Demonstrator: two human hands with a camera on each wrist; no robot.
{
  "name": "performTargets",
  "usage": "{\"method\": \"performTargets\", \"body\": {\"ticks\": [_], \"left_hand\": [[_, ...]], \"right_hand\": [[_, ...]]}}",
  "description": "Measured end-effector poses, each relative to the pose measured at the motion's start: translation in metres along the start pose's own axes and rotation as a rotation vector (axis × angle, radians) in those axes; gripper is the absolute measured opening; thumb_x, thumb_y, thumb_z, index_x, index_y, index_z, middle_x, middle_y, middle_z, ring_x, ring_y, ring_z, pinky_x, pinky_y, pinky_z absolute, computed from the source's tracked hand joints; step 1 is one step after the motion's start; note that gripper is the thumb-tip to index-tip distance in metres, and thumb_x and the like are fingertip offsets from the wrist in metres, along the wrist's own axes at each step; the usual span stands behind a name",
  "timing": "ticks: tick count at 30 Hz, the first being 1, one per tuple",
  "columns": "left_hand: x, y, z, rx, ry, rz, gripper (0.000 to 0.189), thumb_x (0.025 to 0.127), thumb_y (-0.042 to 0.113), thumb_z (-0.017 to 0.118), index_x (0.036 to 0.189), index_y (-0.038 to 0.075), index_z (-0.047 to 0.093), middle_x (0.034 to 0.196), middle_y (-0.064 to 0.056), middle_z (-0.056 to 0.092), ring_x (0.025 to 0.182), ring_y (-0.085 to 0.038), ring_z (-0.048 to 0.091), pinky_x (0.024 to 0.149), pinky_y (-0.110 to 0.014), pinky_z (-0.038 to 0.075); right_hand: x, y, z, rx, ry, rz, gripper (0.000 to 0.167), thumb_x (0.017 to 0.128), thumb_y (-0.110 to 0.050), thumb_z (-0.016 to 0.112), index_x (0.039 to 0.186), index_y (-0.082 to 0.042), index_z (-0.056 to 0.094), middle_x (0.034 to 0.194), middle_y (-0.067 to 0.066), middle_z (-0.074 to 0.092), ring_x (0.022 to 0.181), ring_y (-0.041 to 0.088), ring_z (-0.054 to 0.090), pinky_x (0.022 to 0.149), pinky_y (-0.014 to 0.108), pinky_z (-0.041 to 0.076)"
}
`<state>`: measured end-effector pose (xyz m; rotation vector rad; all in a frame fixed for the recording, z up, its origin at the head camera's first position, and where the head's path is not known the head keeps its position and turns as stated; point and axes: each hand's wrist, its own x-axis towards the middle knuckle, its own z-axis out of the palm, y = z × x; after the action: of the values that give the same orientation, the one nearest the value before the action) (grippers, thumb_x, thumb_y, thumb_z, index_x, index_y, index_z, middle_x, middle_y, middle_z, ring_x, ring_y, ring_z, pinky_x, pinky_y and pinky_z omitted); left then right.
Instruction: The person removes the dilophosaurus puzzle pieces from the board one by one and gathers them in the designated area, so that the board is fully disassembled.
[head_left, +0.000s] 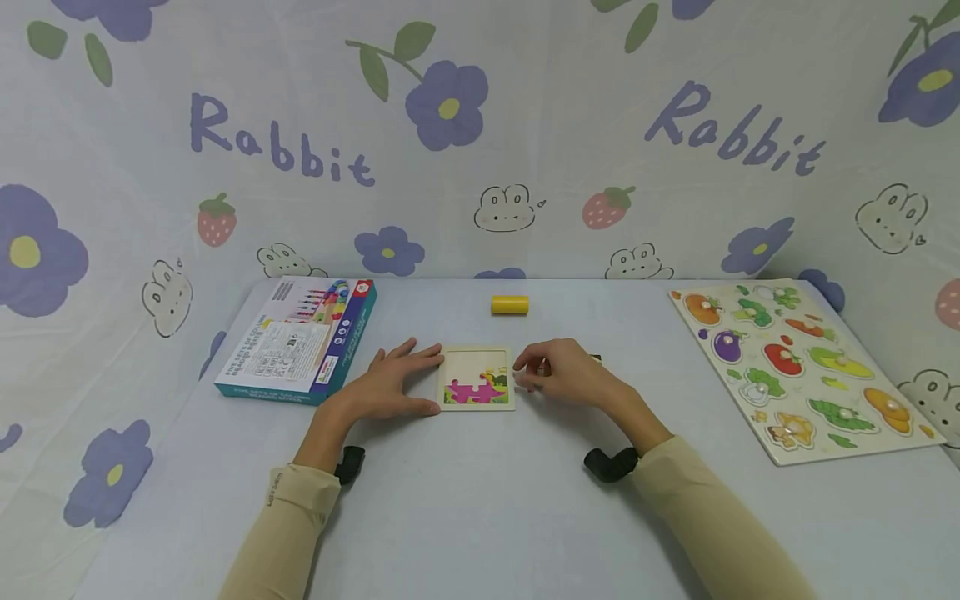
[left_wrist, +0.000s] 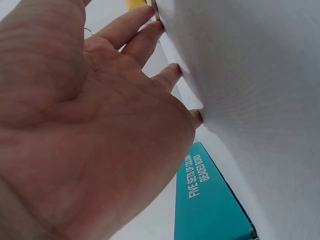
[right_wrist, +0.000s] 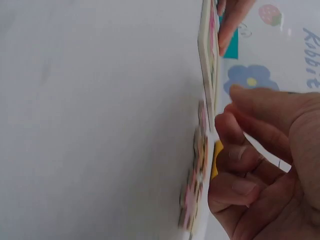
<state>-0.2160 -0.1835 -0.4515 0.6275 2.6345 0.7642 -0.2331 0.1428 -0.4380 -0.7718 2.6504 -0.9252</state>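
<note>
A small square wooden puzzle tray (head_left: 477,407) lies on the table, partly filled with pink and green pieces (head_left: 472,392). My left hand (head_left: 386,385) is at its left side, fingers spread, with fingertips and thumb touching the tray's edge. My right hand (head_left: 566,372) hovers just off the tray's right edge, fingers loosely bent. In the right wrist view its thumb and index finger stand apart with nothing seen between them. Loose puzzle pieces (right_wrist: 196,175) lie on the table beside that hand, mostly hidden under it in the head view.
A yellow cylinder (head_left: 510,305) lies behind the tray. At the left is a teal and white box (head_left: 296,342). A vegetable peg board (head_left: 806,367) lies at the right. A printed cloth (head_left: 555,150) hangs at the back.
</note>
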Motion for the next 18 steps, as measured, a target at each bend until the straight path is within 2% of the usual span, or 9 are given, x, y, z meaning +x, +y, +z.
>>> {"method": "performTargets", "body": {"ticks": [5,11,18], "left_hand": [[0.0,0.001,0.0,-0.007,0.001,-0.003,0.083,0.092,0.042,0.08,0.163,0.019,0.043,0.177,0.001,0.029,0.169,-0.035,0.005,0.134,-0.068,-0.003],[0.0,0.001,0.0,-0.004,0.001,-0.011,0.083,0.092,0.042,0.08,0.164,0.02,0.043,0.177,0.002,0.029,0.169,-0.034,0.005,0.134,-0.067,-0.003],[0.0,-0.001,0.0,0.002,-0.002,0.003,0.084,0.093,0.044,0.079,0.163,0.019,0.043,0.177,0.0,0.029,0.169,-0.037,0.006,0.133,-0.069,-0.002]], "right_hand": [[0.007,-0.007,0.008,-0.018,0.0,-0.014,0.022,0.097,-0.018,0.077,0.116,-0.006,0.077,0.088,0.003,0.07,0.075,0.012,0.054,0.066,0.022,0.045],[0.013,-0.011,0.013,-0.047,-0.022,0.038,0.03,0.097,-0.024,0.078,0.121,-0.007,0.074,0.087,0.002,0.067,0.079,0.013,0.055,0.071,0.024,0.046],[0.017,-0.012,0.013,-0.047,-0.049,0.074,0.032,0.096,-0.026,0.08,0.122,-0.007,0.074,0.084,0.002,0.065,0.078,0.013,0.054,0.07,0.025,0.045]]}}
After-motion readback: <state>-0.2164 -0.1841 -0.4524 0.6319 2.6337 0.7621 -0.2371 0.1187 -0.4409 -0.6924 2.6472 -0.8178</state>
